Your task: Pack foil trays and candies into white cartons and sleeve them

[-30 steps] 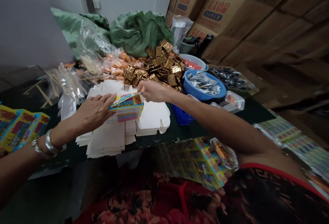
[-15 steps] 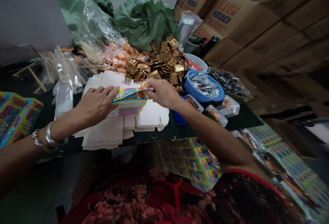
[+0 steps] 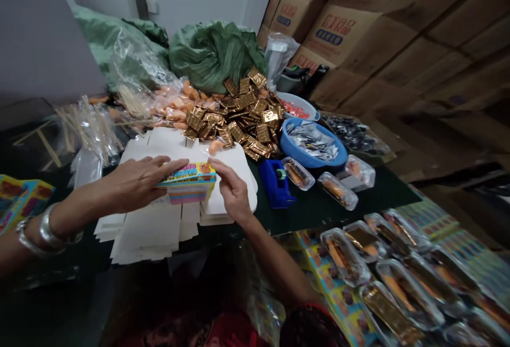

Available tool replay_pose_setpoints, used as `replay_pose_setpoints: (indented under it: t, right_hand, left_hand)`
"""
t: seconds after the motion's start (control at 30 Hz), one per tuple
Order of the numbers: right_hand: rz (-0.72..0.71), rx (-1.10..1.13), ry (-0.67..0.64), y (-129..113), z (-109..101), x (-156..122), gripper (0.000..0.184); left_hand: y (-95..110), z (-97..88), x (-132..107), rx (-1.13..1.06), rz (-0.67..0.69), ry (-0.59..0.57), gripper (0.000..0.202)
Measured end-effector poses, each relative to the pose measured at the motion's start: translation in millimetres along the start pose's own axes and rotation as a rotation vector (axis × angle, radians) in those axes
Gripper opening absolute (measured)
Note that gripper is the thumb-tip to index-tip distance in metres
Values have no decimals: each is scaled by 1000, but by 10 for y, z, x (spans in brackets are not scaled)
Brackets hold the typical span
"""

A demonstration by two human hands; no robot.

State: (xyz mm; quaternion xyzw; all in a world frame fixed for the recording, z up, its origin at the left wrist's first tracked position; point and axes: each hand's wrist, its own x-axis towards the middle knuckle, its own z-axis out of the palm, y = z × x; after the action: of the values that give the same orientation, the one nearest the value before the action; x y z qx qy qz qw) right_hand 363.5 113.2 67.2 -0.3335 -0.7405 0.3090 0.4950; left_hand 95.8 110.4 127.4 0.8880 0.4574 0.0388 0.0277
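A small colourful printed carton (image 3: 191,190) is held above a pile of flat white cardboard blanks (image 3: 151,230). My left hand (image 3: 137,179) grips its left end, with the fingers stretched along the top. At the carton's right end, my right hand (image 3: 233,190) holds the edge with bent fingers; the thumb is partly hidden. Just behind the carton lies a small orange piece in clear wrap (image 3: 215,146). To the right of my right hand stands a blue tape dispenser (image 3: 274,185).
Gold sachets (image 3: 243,113) are heaped behind, beside orange wrapped pieces (image 3: 171,103) and bundled wooden sticks (image 3: 98,129). Right of them, a blue basin (image 3: 338,155) holds silver sachets. Filled clear trays (image 3: 410,288) lie at the front right. Cardboard boxes (image 3: 342,39) are stacked behind.
The carton's lifted top flap is now down. My right hand has moved from above the carton to its right end. The view has shifted, showing more trays on the right.
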Motion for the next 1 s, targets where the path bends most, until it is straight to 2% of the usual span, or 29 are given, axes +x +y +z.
replay_pose_setpoints:
  t: [0.1, 0.23, 0.33, 0.43, 0.53, 0.63, 0.73, 0.8, 0.9, 0.97, 1.0]
  right_hand:
    - [-81, -25, -55, 92, 27, -60, 60]
    - [-243, -109, -93, 199, -6, -70, 60]
    - [-351, -136, -75, 215, -52, 4, 58]
    - [-287, -107, -109, 128, -66, 44, 52]
    - [-243, -76, -95, 55, -5, 6, 49]
    - [-323, -140, -47, 115, 73, -12, 45]
    - [-387, -176, -41, 198, 154, 52, 40]
    - [-368, -171, -11, 166, 215, 92, 39]
    - [-233, -213, 23, 10, 201, 45, 42]
    - [-118, -278, 66, -70, 23, -117, 39]
    - [-55, -305, 151, -88, -123, -249, 39]
  left_hand:
    - [10, 9, -10, 10, 20, -48, 69]
    - [93, 34, 10, 104, 28, 24, 69]
    - [185, 14, 73, 172, 134, 30, 67]
    - [252, -14, 138, 211, 199, 5, 61]
    - [264, -13, 154, 222, 197, 25, 59]
    - [195, 16, 85, 257, 201, 63, 54]
    - [79, 42, -91, 283, 210, 101, 51]
    - [25, 44, -231, 292, 162, 130, 49]
    - [-30, 39, -375, 323, 73, 128, 47]
    - [-102, 60, -398, 309, 74, 95, 49]
    - [-154, 88, -390, 281, 79, 92, 50]
